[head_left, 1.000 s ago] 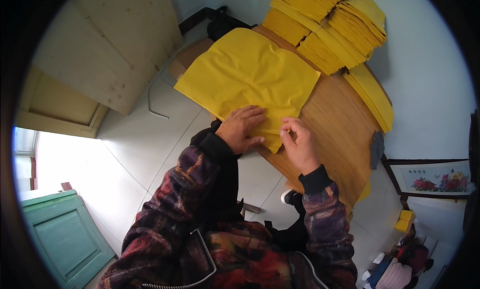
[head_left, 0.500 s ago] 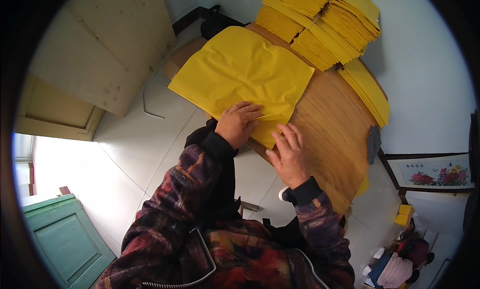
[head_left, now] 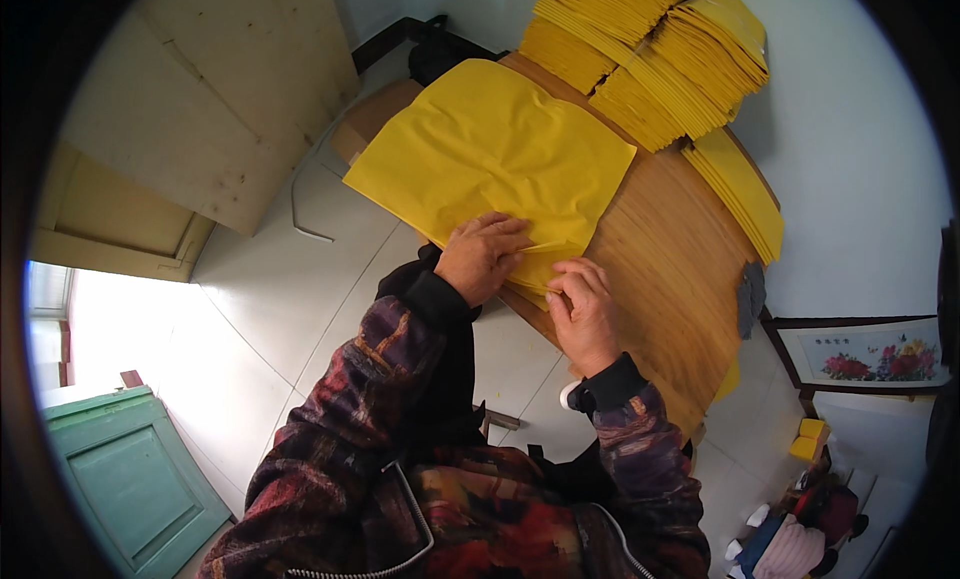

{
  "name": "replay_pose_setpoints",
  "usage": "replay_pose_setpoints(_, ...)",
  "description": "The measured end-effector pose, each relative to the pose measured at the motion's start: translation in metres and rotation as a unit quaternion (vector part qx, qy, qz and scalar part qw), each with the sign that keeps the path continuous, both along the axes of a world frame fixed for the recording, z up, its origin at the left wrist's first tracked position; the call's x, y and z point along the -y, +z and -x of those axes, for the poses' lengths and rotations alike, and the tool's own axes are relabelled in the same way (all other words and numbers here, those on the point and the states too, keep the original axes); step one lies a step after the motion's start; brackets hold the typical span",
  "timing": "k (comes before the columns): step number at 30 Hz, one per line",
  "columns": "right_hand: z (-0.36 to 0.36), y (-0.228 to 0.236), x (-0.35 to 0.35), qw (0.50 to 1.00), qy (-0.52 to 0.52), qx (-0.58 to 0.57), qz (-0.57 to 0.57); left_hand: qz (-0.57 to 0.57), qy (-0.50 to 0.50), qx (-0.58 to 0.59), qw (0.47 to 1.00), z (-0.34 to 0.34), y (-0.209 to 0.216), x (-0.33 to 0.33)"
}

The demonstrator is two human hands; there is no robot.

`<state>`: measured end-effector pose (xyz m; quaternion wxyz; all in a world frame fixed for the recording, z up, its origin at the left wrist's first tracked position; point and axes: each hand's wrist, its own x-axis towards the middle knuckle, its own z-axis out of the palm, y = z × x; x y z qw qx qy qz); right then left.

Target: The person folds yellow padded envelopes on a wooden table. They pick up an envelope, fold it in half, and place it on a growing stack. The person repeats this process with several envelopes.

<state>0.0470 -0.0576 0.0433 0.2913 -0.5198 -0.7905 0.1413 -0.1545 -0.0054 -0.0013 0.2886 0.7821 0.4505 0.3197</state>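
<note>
A wide yellow sheet [head_left: 500, 129], paper or thin cloth, lies wrinkled over the near left part of the wooden table. Its near edge seems folded or layered. My left hand [head_left: 483, 256] rests on that near part, palm down, fingers lying along the surface. Just to its right, my right hand [head_left: 584, 314] pinches the sheet's near right corner between thumb and fingertips. The left thumb is mostly hidden.
The curved wooden table [head_left: 670, 249] carries a tall stack of folded yellow sheets [head_left: 650, 59] at the back and a lower pile [head_left: 735, 194] at its right edge. A grey cloth [head_left: 750, 299] hangs there. A green panel [head_left: 130, 479] stands lower left.
My right hand's fingers have closed from apart into a pinch on the sheet's corner. My left hand stays on the sheet. The whole view has shifted slightly.
</note>
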Motion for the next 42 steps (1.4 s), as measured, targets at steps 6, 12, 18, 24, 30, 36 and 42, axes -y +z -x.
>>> replay_pose_setpoints(6, -0.002, 0.006, -0.007, 0.994, -0.008, -0.080, 0.079, 0.016, -0.018, 0.003, 1.000, 0.002, 0.000, 0.000)
replay_pose_setpoints(12, -0.003, 0.013, -0.012, 0.991, -0.003, -0.086, 0.100, 0.013, -0.086, 0.028, 0.996, 0.016, 0.002, -0.003)
replay_pose_setpoints(18, 0.000, 0.017, -0.014, 0.992, 0.010, -0.094, 0.089, 0.021, -0.105, 0.052, 0.993, 0.017, -0.002, -0.008)
replay_pose_setpoints(24, 0.004, 0.020, -0.015, 0.986, -0.009, -0.134, 0.094, 0.012, -0.098, 0.041, 0.994, 0.018, -0.002, -0.007)
replay_pose_setpoints(30, 0.011, 0.029, -0.027, 0.984, -0.029, -0.145, 0.098, 0.000, -0.063, 0.070, 0.996, 0.011, -0.001, -0.006)
replay_pose_setpoints(36, 0.005, 0.025, -0.010, 0.990, -0.073, -0.117, -0.038, -0.009, 0.015, 0.083, 0.996, -0.001, 0.001, -0.001)
replay_pose_setpoints(42, 0.005, -0.004, 0.022, 0.997, -0.015, 0.078, -0.023, -0.017, 0.017, 0.126, 0.992, -0.002, 0.003, -0.005)
